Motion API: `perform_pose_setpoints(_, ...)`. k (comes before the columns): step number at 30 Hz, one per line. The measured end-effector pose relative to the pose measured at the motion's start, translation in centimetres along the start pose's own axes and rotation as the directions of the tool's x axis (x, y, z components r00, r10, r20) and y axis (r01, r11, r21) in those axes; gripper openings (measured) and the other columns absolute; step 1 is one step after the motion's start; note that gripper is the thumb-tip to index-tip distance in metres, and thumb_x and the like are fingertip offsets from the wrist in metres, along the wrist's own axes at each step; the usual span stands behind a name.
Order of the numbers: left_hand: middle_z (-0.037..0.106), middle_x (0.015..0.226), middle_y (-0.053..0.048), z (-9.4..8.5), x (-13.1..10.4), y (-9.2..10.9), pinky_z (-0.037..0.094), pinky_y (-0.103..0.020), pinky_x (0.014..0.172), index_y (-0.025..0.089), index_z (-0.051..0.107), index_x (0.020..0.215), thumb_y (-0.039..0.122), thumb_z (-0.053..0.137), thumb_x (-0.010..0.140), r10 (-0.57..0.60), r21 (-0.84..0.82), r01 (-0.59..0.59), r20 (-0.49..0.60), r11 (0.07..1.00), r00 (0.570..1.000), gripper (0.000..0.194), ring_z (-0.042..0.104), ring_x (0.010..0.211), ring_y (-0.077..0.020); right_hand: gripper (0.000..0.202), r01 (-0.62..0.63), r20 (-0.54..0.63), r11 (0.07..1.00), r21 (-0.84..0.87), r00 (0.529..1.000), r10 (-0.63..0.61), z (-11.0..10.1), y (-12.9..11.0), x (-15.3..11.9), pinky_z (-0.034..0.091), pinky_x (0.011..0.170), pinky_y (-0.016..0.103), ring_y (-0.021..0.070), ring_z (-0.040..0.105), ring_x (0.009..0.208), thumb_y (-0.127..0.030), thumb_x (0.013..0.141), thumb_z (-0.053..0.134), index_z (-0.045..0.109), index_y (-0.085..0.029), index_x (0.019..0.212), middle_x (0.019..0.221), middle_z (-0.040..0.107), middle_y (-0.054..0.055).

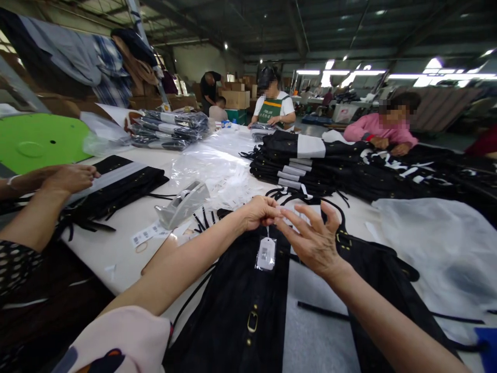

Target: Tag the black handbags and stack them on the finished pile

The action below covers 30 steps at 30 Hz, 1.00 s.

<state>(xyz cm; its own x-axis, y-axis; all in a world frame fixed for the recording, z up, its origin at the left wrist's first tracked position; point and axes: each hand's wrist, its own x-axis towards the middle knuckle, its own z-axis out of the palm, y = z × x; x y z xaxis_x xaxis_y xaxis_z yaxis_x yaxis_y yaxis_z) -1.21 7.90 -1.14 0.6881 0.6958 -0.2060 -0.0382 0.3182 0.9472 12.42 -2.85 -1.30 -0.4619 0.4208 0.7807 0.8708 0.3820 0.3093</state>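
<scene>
In front of me lies a black fabric article [233, 290] with straps, brass buckles and a pale paper strip [310, 311]. A white hang tag [266, 254] in a clear sleeve dangles over it on a thin string. My left hand [258, 213] pinches that string with its fingertips. My right hand [316, 235] meets it there, index finger bent in at the string while the other fingers are splayed; its thumb is mostly hidden. A brass buckle [252, 321] shows below the tag.
A tape dispenser [184, 203] and a barcode label [145, 234] lie left of my arm. Beyond are stacked black articles [295, 163] and clear plastic bags [217, 155]. At left, a co-worker's hands [72, 178] rest by another folded article [124, 181]. A translucent bag [438, 248] lies right.
</scene>
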Motion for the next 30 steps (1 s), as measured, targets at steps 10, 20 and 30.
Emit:
perform_pose_setpoints(10,0.051,0.044,0.003,-0.4,1.3,-3.9,0.018,-0.014,0.033,0.013,0.045,0.057,0.007,0.066,0.056,-0.23,-0.094,0.217,-0.162,0.972,0.959,0.021,0.036,0.03,-0.0022,0.014,-0.525,0.57,0.765,0.373,0.78,0.258,-1.2,-0.7,0.3,0.043,0.063,0.024,0.0128,0.058,0.072,-0.022,0.083,0.053,0.066,-0.02,0.085,0.081,0.066,0.002)
perform_pose_setpoints(20,0.062,0.069,-0.002,-1.6,2.9,-2.9,0.036,-0.016,0.044,0.013,0.062,0.082,0.017,0.047,0.076,0.142,0.602,0.05,-0.267,0.797,0.953,0.017,0.054,0.05,-0.0069,0.03,-0.696,0.458,0.495,0.52,0.716,0.526,0.1,2.7,0.8,0.051,0.074,0.032,0.0174,0.064,0.083,-0.028,0.09,0.037,0.056,-0.016,0.109,0.098,0.065,0.008)
perform_pose_setpoints(30,0.063,0.061,-0.001,-4.0,5.7,-4.3,0.045,-0.022,0.064,0.014,0.068,0.064,-0.001,0.058,0.052,0.084,0.666,0.125,-0.273,0.735,0.958,0.022,0.056,0.062,-0.0119,0.031,-0.32,0.779,0.913,-0.255,0.491,0.39,2.2,1.5,2.1,0.045,0.059,0.033,0.029,0.064,0.074,-0.016,0.088,0.032,0.061,-0.009,0.086,0.074,0.064,0.019)
